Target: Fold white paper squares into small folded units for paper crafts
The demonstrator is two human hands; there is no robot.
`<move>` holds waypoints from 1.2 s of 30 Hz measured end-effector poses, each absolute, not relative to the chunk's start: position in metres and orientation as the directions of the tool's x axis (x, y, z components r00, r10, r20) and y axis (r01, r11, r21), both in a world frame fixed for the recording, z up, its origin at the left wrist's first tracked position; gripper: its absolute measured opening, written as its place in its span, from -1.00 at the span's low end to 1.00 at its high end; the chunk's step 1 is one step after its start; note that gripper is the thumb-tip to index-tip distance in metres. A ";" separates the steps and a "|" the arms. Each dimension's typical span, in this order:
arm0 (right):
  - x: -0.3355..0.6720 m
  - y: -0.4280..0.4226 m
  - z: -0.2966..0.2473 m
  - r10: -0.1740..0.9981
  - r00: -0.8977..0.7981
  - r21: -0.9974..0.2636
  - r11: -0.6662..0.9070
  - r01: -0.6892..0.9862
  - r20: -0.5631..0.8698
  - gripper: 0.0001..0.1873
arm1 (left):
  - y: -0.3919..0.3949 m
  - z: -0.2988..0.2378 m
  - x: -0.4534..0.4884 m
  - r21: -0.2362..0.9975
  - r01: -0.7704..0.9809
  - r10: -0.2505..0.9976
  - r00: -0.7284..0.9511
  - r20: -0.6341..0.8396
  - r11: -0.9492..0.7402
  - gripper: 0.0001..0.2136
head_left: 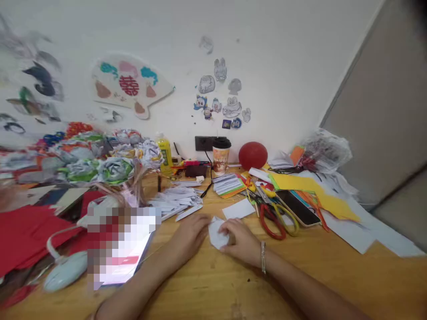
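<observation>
A small white piece of paper (216, 235) with folded edges is between my two hands, just above the wooden table. My left hand (191, 233) has its fingers bent together at the paper's left edge; the fingertips are partly hidden. On the other side, my right hand (243, 240) grips the paper's right edge between thumb and curled fingers. A flat white paper slip (238, 209) lies just beyond my right hand. Behind my left hand is a loose pile of folded white paper pieces (180, 198).
Scissors with red and yellow handles (271, 222) and a dark phone (298, 207) lie at right. A lidded cup (221, 155) and a red balloon (252, 155) stand behind. A lit, pixelated screen (125, 262), red paper (30, 235) and paper models (116, 170) fill the left.
</observation>
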State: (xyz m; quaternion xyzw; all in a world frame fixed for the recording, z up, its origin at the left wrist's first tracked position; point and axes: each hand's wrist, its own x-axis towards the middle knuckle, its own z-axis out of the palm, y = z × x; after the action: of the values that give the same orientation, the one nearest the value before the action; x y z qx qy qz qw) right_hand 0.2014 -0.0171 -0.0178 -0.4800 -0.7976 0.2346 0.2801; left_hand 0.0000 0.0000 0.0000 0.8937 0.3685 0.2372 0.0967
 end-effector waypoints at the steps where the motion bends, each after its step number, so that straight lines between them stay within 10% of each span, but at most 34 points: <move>1: 0.206 -0.015 -0.015 0.886 -0.405 -0.649 0.448 0.615 0.227 -0.63 | -0.001 -0.004 0.001 0.311 0.624 0.696 0.622 0.359 -0.717 -0.70; 5: 0.220 -0.010 -0.006 0.824 -0.486 -0.546 0.561 0.622 0.293 -0.71 | -0.003 -0.015 0.004 0.172 0.665 0.671 0.634 0.384 -0.727 -0.62; 14: 0.223 -0.001 -0.017 0.572 -0.742 0.181 0.736 0.652 0.349 -0.84 | -0.002 -0.014 0.001 0.091 0.681 0.639 0.622 0.454 -0.727 -0.60; 22: 0.223 -0.006 -0.017 0.556 -0.671 0.039 0.755 0.654 0.492 -0.86 | -0.005 -0.003 0.006 0.357 0.783 0.861 0.454 0.231 -0.509 -0.78; 30: 0.219 -0.010 -0.010 0.698 -0.587 -0.137 0.684 0.717 0.410 -0.92 | 0.000 -0.006 0.001 0.159 0.651 0.654 0.652 0.384 -0.742 -0.83; 36: 0.214 -0.012 -0.011 0.814 -0.444 -0.345 0.567 0.748 0.374 -0.90 | -0.004 -0.002 0.003 0.226 0.694 0.723 0.603 0.337 -0.684 -0.85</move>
State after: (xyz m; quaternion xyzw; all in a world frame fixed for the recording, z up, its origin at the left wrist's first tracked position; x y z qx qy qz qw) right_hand 0.2140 -0.0124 -0.0111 -0.4610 -0.8473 0.0645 0.2556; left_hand 0.0030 -0.0043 -0.0021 0.8946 0.3958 0.2041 0.0357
